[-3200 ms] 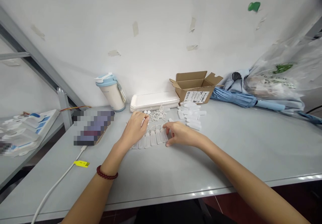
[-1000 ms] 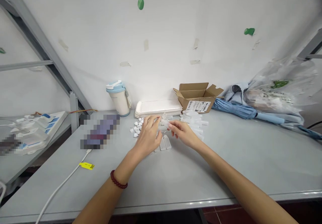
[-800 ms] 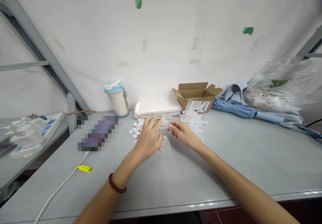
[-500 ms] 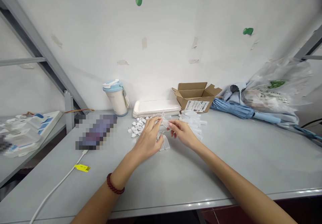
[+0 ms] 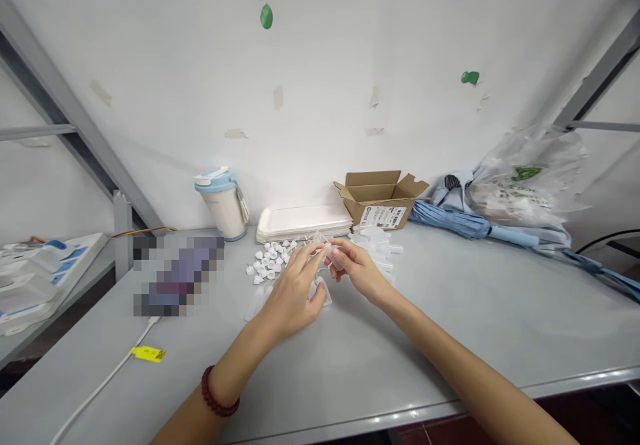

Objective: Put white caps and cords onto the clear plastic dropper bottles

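Both hands meet over the middle of the table. My right hand (image 5: 361,273) pinches a small translucent plastic piece (image 5: 331,254) between thumb and fingers. The fingertips of my left hand (image 5: 296,292) are closed at the same piece, and thin white string shows around it. Under my left hand lie flat clear plastic pieces (image 5: 254,304), partly covered. Just to the left is a pile of small white caps (image 5: 270,258). Behind my right hand rests a heap of translucent plastic tubes (image 5: 383,248).
A stack of white trays (image 5: 305,222) and an open cardboard box (image 5: 380,202) stand by the wall. Left are a cup (image 5: 223,205), a blurred phone-like device (image 5: 183,275) and a cable (image 5: 103,386). A folded blue umbrella (image 5: 450,218) and plastic bag (image 5: 525,185) lie right.
The view has shifted slightly, so the scene sits lower and further left. My fingers have moved a little closer together around the small plastic piece.
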Demonstrator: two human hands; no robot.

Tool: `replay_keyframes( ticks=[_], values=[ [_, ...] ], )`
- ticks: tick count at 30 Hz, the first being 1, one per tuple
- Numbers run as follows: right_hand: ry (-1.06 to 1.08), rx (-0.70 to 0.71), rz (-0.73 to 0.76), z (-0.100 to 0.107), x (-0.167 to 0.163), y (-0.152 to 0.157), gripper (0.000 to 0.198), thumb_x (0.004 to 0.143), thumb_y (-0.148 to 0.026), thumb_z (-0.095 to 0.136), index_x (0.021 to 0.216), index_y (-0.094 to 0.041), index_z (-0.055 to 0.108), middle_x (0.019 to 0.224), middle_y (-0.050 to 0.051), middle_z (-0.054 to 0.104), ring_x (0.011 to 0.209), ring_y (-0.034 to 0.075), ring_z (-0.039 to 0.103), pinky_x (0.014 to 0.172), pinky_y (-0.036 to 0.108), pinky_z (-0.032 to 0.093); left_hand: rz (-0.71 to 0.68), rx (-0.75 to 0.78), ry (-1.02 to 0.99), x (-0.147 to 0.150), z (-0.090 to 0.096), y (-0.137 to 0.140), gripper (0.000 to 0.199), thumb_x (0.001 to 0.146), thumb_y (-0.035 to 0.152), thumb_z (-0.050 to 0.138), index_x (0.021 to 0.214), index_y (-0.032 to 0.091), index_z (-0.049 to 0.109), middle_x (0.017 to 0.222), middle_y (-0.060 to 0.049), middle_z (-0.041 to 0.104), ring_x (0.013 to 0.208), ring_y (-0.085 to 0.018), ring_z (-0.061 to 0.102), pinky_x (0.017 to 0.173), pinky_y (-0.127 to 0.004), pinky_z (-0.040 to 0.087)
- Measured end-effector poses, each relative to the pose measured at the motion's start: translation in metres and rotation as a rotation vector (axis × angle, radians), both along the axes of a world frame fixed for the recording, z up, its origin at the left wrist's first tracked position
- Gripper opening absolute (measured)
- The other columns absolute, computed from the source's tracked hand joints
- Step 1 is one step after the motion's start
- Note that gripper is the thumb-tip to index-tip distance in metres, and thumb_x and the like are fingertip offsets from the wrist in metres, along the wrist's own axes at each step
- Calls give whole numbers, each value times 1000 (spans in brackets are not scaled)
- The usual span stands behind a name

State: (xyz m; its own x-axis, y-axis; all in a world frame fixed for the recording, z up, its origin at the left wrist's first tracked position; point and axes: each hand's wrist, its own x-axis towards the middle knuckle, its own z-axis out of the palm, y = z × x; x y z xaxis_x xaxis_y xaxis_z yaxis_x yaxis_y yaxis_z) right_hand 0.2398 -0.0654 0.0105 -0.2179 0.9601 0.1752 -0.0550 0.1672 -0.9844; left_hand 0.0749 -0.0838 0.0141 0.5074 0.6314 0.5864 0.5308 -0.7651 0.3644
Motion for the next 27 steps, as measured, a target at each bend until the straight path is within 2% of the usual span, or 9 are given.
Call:
replay_keyframes(
  ticks=[5, 9, 13, 16, 19, 22, 27],
  values=[
    [38, -36, -14, 4, 1, -2, 33, 79, -43, 55, 100, -18, 50, 65, -3, 55, 55, 11, 53, 56, 27, 44, -18, -59, -69, 1, 2, 1, 37, 79, 7, 44, 111, 19, 57, 116, -9, 59, 110, -23, 53, 95, -41, 45],
    [34, -47, 36, 3, -3, -5, 33, 79, -44, 57, 99, -19, 49, 76, -1, 58, 58, 10, 55, 56, 27, 45, 98, -100, -156, 2, 1, 3, 26, 83, 13, 47, 106, 20, 57, 110, -8, 62, 102, -22, 57, 86, -40, 50],
    [18, -49, 24, 1, -9, -10, 31, 79, -42, 58, 98, -20, 47, 72, -2, 57, 60, 11, 57, 56, 26, 46, 168, -110, -191, 3, -1, 3, 18, 83, 20, 53, 101, 21, 56, 103, -6, 63, 97, -21, 58, 82, -38, 50],
    [39, -57, -21, 2, -11, -14, 30, 77, -40, 61, 96, -21, 48, 76, -1, 58, 65, 12, 60, 60, 28, 49, 192, -71, -203, 4, -1, 1, 29, 80, 24, 60, 108, 22, 52, 106, -7, 61, 99, -22, 57, 82, -39, 50],
    [103, -92, -37, 7, -13, -18, 34, 74, -39, 65, 96, -21, 46, 76, -1, 59, 68, 16, 64, 59, 29, 49, 135, 14, -146, 5, -2, 1, 39, 80, 24, 62, 116, 22, 47, 112, -9, 59, 105, -24, 54, 86, -41, 48],
    [158, -139, -27, 11, -14, -21, 37, 72, -41, 67, 93, -20, 44, 69, -2, 59, 65, 18, 65, 58, 29, 49, 61, 109, -91, 4, -3, 2, 38, 81, 21, 61, 116, 21, 47, 112, -9, 59, 107, -24, 52, 89, -42, 46],
    [202, -172, 11, 16, -12, -21, 41, 69, -43, 71, 91, -20, 45, 68, -2, 63, 66, 18, 66, 65, 33, 50, 76, 132, -144, 4, -3, 3, 30, 83, 24, 60, 111, 22, 52, 105, -7, 63, 101, -23, 55, 84, -40, 48]
  ],
)
